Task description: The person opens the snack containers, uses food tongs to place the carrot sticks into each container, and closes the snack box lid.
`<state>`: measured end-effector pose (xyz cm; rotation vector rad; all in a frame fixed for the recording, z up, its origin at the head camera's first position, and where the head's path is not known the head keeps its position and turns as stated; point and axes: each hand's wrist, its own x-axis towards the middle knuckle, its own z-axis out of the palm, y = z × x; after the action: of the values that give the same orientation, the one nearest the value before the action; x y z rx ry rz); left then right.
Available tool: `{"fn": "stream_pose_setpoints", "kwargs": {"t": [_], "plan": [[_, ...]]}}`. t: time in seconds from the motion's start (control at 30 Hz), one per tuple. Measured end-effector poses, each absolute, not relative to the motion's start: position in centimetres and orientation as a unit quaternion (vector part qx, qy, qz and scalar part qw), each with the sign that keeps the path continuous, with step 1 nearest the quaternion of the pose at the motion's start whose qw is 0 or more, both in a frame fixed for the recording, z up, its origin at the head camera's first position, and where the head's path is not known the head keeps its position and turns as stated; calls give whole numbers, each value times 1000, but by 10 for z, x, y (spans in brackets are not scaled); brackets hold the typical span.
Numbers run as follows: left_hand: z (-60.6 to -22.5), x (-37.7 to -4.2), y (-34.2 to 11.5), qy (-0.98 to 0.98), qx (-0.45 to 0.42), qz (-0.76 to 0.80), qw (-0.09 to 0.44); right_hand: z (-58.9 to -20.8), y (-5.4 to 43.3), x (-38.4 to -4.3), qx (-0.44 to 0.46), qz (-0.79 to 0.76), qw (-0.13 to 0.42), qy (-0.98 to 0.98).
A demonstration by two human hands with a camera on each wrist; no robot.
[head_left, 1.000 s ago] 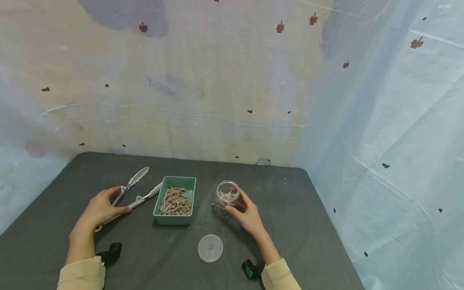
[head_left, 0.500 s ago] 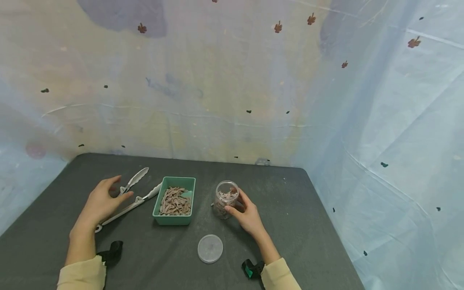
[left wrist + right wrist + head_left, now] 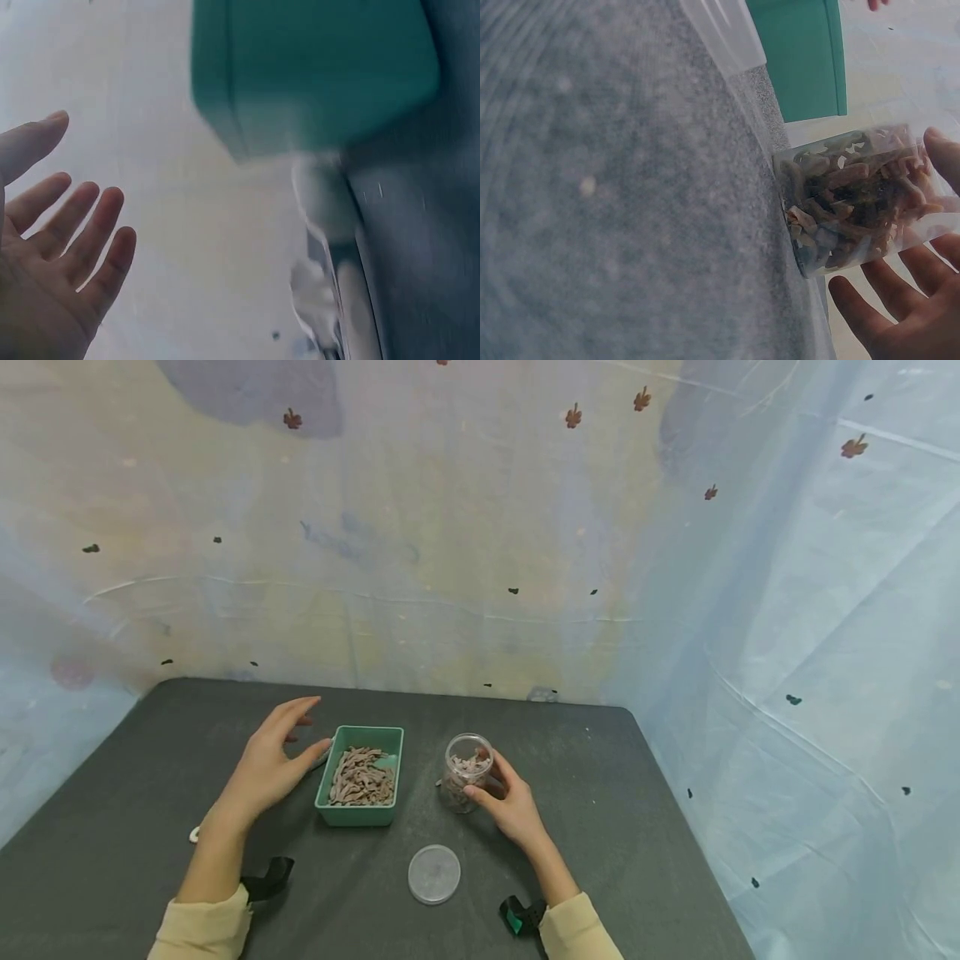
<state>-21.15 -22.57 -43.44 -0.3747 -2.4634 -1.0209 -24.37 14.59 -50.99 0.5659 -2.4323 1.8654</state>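
My left hand (image 3: pixel 266 767) is in the air just left of a green tray (image 3: pixel 356 816), its fingers spread and holding nothing. Metal tongs (image 3: pixel 358 311) with white tips lie on the table beneath it; in the head view the hand and forearm mostly hide them. Brownish-grey dried strips (image 3: pixel 362 778) half fill the tray. With thumb and fingers on either side, my right hand (image 3: pixel 516 810) holds a clear jar (image 3: pixel 454 781) upright on the table. Similar strips (image 3: pixel 855 199) fill much of the jar, and its mouth is uncovered.
A round translucent lid (image 3: pixel 434 875) lies flat on the dark table (image 3: pixel 600 827), in front of the jar and tray. A patterned plastic sheet (image 3: pixel 420 527) hangs behind the table and along its right side. Black wrist cameras sit at both cuffs.
My left hand has let go of the tongs, lifted off them and moved right and farther back, towards the tray. The right hand and jar have stayed in place.
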Motion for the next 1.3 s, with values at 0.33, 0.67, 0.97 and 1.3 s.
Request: {"fn": "stream_pose_setpoints", "kwargs": {"t": [0.33, 0.67, 0.97, 1.3], "plan": [[-431, -209, -178, -873, -236, -378, 199, -509, 145, -244, 182, 597, 10, -781], [-440, -204, -137, -855, -326, -386, 115, -511, 146, -244, 192, 598, 11, -778], [-450, -198, -106, -849, -370, -373, -54, -511, 146, -245, 192, 597, 14, -779], [-484, -208, -100, -840, -426, -307, -137, -512, 147, -245, 192, 596, 14, -780]]}}
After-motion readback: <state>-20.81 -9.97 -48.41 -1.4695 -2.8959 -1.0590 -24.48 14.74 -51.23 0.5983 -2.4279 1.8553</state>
